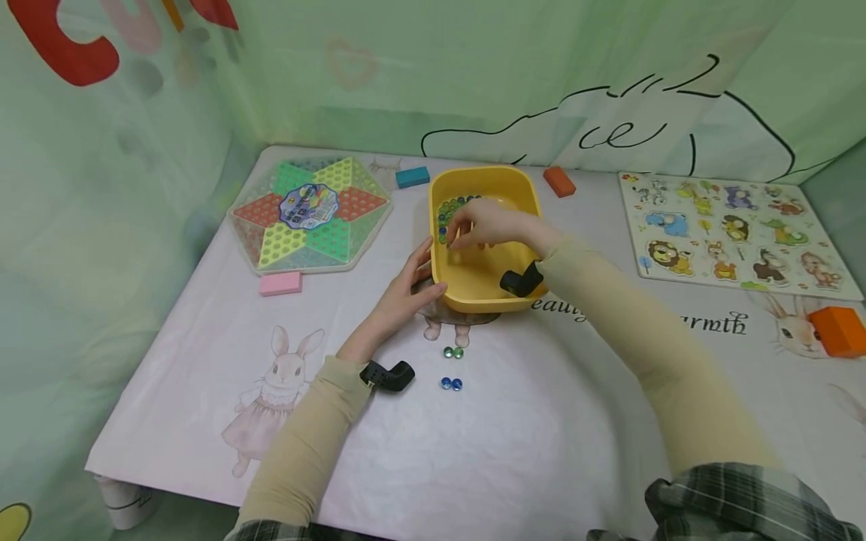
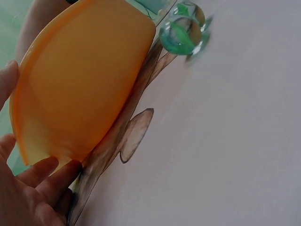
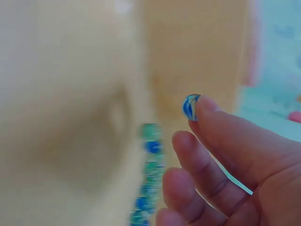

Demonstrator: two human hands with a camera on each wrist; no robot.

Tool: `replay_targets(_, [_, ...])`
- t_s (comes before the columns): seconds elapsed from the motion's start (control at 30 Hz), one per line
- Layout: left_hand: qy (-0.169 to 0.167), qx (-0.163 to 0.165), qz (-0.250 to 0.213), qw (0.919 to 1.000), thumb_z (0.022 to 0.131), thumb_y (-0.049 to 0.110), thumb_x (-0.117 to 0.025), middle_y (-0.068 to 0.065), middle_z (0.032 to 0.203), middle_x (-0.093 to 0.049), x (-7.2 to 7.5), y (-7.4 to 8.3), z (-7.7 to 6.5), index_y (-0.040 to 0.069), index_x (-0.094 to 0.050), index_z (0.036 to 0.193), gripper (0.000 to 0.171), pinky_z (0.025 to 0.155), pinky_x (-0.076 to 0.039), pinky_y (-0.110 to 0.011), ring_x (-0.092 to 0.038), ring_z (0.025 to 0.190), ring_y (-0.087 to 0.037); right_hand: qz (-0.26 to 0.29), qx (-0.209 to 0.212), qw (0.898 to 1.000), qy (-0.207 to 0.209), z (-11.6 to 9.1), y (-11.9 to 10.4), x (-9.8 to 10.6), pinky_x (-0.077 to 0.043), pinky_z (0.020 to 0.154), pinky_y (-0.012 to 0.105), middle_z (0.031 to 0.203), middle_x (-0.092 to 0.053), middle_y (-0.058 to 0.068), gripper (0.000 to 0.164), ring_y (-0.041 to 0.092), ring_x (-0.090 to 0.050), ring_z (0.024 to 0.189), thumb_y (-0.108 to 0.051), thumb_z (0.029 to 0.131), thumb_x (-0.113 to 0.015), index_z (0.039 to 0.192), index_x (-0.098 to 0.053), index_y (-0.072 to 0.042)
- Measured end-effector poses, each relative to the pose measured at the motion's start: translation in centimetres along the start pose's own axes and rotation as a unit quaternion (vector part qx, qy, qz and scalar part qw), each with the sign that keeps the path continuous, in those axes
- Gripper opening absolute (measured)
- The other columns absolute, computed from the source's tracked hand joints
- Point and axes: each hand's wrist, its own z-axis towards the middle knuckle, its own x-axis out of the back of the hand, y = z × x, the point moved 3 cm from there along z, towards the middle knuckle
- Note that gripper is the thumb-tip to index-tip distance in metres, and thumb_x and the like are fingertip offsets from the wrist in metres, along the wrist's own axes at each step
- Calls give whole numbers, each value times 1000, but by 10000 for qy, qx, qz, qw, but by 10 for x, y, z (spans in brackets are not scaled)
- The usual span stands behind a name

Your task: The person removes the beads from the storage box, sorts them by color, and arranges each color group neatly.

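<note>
From here I see the right hand [image 1: 489, 223] with thumb and forefinger nipped on one blue-streaked marble [image 3: 190, 107], the other fingers loosely bent below it. That hand is inside the yellow tub [image 1: 483, 284], reaching in over its three o'clock side, and the pinched marble sits above the tub floor in the right wrist view.

The left hand [image 1: 406, 289] is clasped on the tub's seven-to-eight o'clock corner — thumb on the near wall, fingers along the nine o'clock wall. My left wrist feed shows fingertips against the outside of the plastic.

Around the pinch, a cluster of green and blue marbles [image 3: 152, 147] lies in the tub, gathered toward ten o'clock. Outside, just past six o'clock from the tub, I have two green marbles [image 1: 458, 352] side by side on the white cloth [image 1: 541, 436], and nearer the wearer two blue marbles [image 1: 457, 384], also paired.

Farther out, a hexagonal star board [image 1: 329, 240] lies between nine and ten, with a pink block [image 1: 280, 283] just beside its near edge. A blue block [image 1: 413, 177] is at ten, a red-orange block [image 1: 559, 182] near two — and the animal puzzle board [image 1: 761, 225] at three. A larger orange block [image 1: 839, 330] stands between three and four.
</note>
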Motion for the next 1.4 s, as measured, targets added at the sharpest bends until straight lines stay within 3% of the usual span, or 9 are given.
replay_targets(0.2, [-36, -47, -35, 10000, 93, 16, -52, -13, 153, -20, 0, 5, -2, 20, -7, 150, 72, 111, -25, -45, -31, 135, -30, 18, 188, 9987, 466, -20, -16, 15, -47, 55, 26, 80, -60, 6, 17, 27, -57, 65, -21, 87, -64, 98, -66, -8])
replay_targets(0.43, [-5, 47, -12, 10000, 94, 21, -54, -10, 153, -20, 0, -1, 0, 26, -8, 150, 73, 111, -25, -43, -32, 135, -28, 412, 249, 9973, 555, -46, -28, 11, -47, 58, 27, 79, -60, 10, 14, 24, -54, 66, -18, 87, -65, 98, -66, -10])
replay_targets(0.63, [18, -1, 60, 10000, 94, 19, -53, -14, 152, -21, -1, 7, -5, 20, -8, 150, 72, 111, -25, -46, -32, 135, -31, 570, 706, 9941, 601, -69, -32, -8, -48, 55, 27, 74, -59, 5, 13, 20, -53, 60, -18, 86, -66, 95, -66, -9])
replay_targets(0.8, [37, 62, 105, 9999, 94, 15, -52, -14, 152, -20, -1, 3, -2, 19, -8, 150, 72, 111, -25, -44, -33, 135, -30, 674, 786, 9933, 515, -88, -31, -26, -44, 54, 24, 72, -57, 0, 12, 16, -51, 61, -19, 85, -67, 94, -66, -11])
replay_targets(1.03, [117, -17, 53, 9999, 92, 24, -55, -3, 153, -20, -2, -25, 11, 35, -8, 148, 74, 111, -25, -43, -35, 134, -23, 694, 872, 9920, 595, -111, -30, -48, -42, 51, 22, 69, -57, -3, 10, 11, -49, 59, -15, 82, -69, 92, -67, -13])
replay_targets(1.17, [138, -54, 58, 9999, 92, 31, -55, 0, 153, -21, -2, -28, 11, 41, -9, 146, 72, 111, -25, -42, -35, 134, -21, 641, 997, 9905, 703, -121, -28, -62, -41, 55, 21, 68, -55, -8, 10, 9, -48, 63, -14, 81, -71, 90, -68, -14])
replay_targets(1.4, [169, -83, 71, 9998, 91, 35, -56, 1, 153, -22, -2, -27, 10, 43, -10, 145, 72, 111, -26, -41, -33, 135, -20, 861, 1099, 9898, 274, -129, -22, -94, -43, 56, 19, 68, -56, -12, 7, 3, -48, 61, -18, 82, -70, 88, -67, -18])
